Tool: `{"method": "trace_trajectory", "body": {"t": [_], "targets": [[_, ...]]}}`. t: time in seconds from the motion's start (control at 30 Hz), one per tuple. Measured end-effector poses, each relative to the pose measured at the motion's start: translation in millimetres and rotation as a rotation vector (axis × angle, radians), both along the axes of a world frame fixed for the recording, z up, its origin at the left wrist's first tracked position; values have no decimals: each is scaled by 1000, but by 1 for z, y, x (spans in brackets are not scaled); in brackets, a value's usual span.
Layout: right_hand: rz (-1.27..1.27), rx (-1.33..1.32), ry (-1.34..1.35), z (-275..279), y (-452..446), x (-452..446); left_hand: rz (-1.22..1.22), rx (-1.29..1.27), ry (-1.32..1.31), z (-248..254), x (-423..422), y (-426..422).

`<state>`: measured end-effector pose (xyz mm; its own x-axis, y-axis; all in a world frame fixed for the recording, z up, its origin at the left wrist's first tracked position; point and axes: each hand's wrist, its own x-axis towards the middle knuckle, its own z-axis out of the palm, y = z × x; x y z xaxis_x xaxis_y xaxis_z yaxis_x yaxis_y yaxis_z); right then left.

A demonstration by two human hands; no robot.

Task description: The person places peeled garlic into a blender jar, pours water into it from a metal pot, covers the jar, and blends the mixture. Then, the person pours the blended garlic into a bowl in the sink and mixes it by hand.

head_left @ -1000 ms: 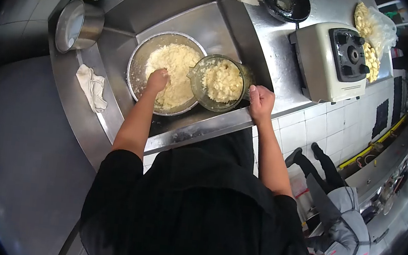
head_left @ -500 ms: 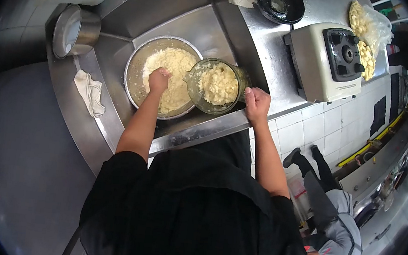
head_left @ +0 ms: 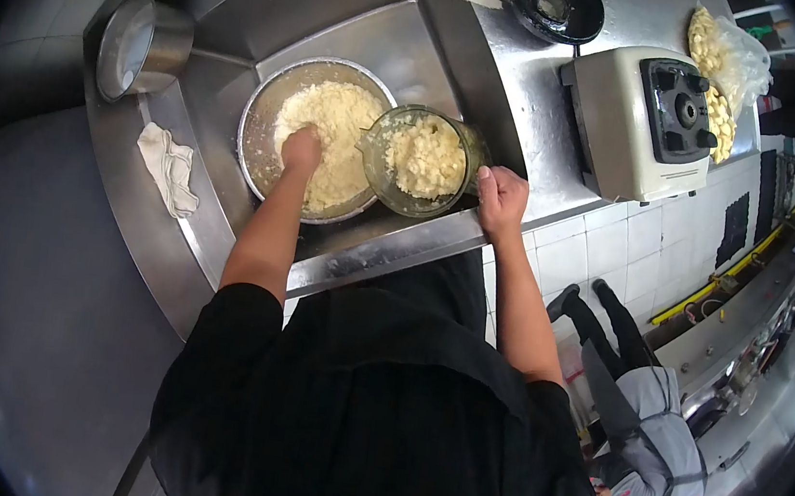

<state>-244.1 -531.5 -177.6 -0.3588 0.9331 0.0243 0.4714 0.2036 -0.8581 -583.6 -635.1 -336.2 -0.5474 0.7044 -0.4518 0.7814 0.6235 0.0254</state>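
My left hand (head_left: pixel 302 152) reaches down into a round metal bowl (head_left: pixel 257 141) in the sink. Its fingers are hidden against the pale, crumbly mash (head_left: pixel 344 126) that fills the bowl. My right hand (head_left: pixel 501 201) is wrapped round the handle of a see-through blender jar (head_left: pixel 467 149). Tilted toward me, the jar shows chunky pale yellow food (head_left: pixel 426 159) inside. Its spout side overlaps the bowl's right rim.
A blender base (head_left: pixel 614 125) stands on the steel counter at right, with a black lid (head_left: pixel 557 5) behind it and bagged pale pieces (head_left: pixel 727 60) beyond. Left are a saucepan (head_left: pixel 168 50) and a cloth (head_left: pixel 168 171). Another person (head_left: pixel 660 421) is at lower right.
My left hand has moved slightly left and down into the mash, its fingers now less visible. My right hand keeps its hold on the jar. The whole view has shifted a little.
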Motion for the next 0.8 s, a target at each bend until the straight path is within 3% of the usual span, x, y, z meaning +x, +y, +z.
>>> {"method": "trace_trajectory", "body": {"t": [0.23,0.33,0.4,0.43,0.5,0.53,0.8], "targets": [[-2,17,16,-6,-1,1,-65,142,-224,19,-9,-11],[-4,22,22,-4,-1,1,33,156,-306,38,-4,-24],[-1,30,11,-6,-1,2,149,403,-437,33,9,-33],[4,32,-8,-7,-1,2,150,403,-435,32,17,-34],[9,24,-4,-6,-1,1,-86,201,-282,44,42,-26],[12,20,1,-6,-1,1,-30,102,-298,50,50,-19],[5,28,-5,-8,-2,2,-132,16,-285,52,36,-32]]}}
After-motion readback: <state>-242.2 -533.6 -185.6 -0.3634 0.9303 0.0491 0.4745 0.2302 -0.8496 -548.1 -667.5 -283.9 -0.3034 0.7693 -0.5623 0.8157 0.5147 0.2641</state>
